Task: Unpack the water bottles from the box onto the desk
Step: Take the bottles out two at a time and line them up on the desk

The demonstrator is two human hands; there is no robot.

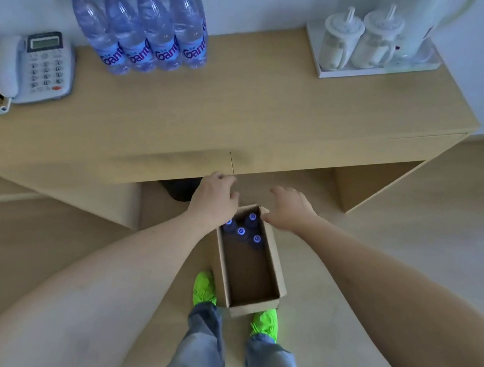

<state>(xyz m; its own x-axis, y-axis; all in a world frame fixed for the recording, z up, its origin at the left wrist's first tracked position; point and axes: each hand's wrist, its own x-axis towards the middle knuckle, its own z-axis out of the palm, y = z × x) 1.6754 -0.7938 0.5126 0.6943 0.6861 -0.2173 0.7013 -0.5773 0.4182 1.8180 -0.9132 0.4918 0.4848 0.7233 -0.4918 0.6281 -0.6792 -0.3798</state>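
Bottles (243,231) stand clustered at the box's (255,279) far end, just below your fingers; both hands, left hand (213,202) and right hand (288,211), hover empty, fingers loosely spread, positioned to reach in together.

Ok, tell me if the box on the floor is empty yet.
Not empty. Four blue caps show at the far end of the box; the near part is bare.

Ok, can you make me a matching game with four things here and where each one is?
Things:
1. telephone
2. cups with straws
3. cardboard box
4. standing water bottles

Places:
A. on the floor by the green shoes
B. on the white tray, desk's right end
C. desk's left end
D. back of the desk, beside the telephone

Pairs: 1-C, 2-B, 3-A, 4-D
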